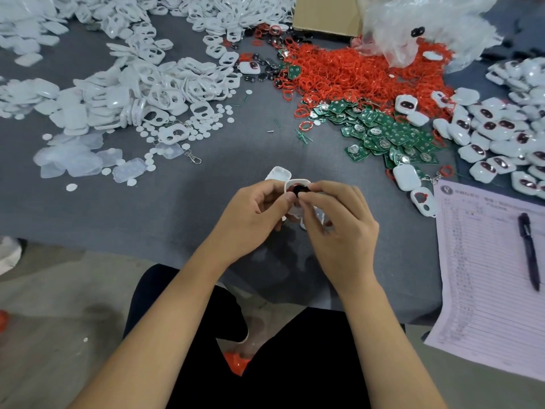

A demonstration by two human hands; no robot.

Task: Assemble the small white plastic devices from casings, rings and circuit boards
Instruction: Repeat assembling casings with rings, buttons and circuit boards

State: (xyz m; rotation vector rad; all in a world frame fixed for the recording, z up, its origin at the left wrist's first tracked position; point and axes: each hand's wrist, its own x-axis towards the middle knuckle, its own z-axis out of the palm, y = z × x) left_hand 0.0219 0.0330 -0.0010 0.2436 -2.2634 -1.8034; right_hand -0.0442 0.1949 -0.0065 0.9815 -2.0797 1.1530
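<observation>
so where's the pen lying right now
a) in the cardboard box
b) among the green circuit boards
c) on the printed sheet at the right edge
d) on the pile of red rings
c, the dark pen lies on the lined printed sheet at the table's right edge, apart from the red rings and the green circuit boards.

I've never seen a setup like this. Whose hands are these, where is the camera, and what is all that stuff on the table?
There is no machine here: a person works with bare hands, and the single picture comes from a camera worn on their head, looking down. The left hand and right hand together hold a white casing with a dark part in it. On the grey table lie piles of empty white casings, red rings, green circuit boards and finished devices. At right a printed sheet carries a pen.
</observation>
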